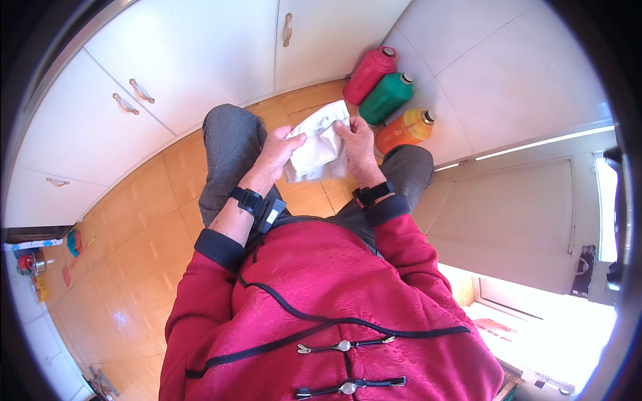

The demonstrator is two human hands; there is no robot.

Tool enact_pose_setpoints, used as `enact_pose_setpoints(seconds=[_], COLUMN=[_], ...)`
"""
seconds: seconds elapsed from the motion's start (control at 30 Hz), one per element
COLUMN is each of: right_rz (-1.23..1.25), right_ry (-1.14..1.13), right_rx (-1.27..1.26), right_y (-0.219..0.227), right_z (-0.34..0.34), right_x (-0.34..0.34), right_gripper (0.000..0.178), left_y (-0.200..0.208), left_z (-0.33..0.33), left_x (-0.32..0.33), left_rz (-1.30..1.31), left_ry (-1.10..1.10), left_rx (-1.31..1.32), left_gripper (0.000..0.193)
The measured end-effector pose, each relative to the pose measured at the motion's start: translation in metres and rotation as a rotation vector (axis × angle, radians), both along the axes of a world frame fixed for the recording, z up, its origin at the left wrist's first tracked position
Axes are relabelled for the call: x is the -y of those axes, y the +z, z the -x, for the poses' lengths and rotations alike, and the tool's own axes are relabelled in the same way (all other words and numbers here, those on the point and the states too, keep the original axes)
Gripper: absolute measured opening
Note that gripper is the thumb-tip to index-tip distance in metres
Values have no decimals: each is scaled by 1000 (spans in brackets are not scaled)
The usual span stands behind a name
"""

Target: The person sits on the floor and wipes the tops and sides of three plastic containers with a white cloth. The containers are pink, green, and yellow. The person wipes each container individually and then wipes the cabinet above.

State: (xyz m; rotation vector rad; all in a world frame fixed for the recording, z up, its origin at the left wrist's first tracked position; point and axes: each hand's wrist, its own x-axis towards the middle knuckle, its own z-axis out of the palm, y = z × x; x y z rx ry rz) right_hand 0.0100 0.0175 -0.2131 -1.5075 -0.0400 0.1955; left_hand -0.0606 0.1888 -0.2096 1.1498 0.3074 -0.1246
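Observation:
Both my hands hold a thin, folded white sheet (318, 151) in front of my knees. It is creased, with faint grey marks near its top and a see-through lower edge; whether it is a plastic bag, paper or cloth I cannot tell. My left hand (273, 152) pinches its left side, the thumb lying on top. On the right side, my right hand (359, 142) grips the upper corner between thumb and fingers. The fingers beneath the sheet are partly hidden.
White cabinets (194, 53) with metal handles line the far left. Beyond my right knee, a red jug (372, 73), a green jug (386, 99) and an orange jug (404, 131) stand along the wall. A pale door (508, 200) is at the right. Tan tiles (134, 267) cover the floor.

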Motion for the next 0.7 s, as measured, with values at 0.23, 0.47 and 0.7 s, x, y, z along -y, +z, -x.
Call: enact_pose_setpoints(seconds=[0.23, 0.47, 0.7], right_rz=[-340, -428, -517], right_ry=[218, 28, -77], right_rx=[-261, -410, -407], right_y=[17, 9, 7], right_z=[39, 34, 26], right_x=[-7, -21, -24], right_gripper=[44, 24, 31], left_y=[11, 7, 6], left_z=[5, 8, 10], left_x=[-4, -5, -5], left_rz=[-268, -256, -47], left_ry=[214, 210, 159], left_rx=[145, 150, 142], left_gripper=[17, 21, 17])
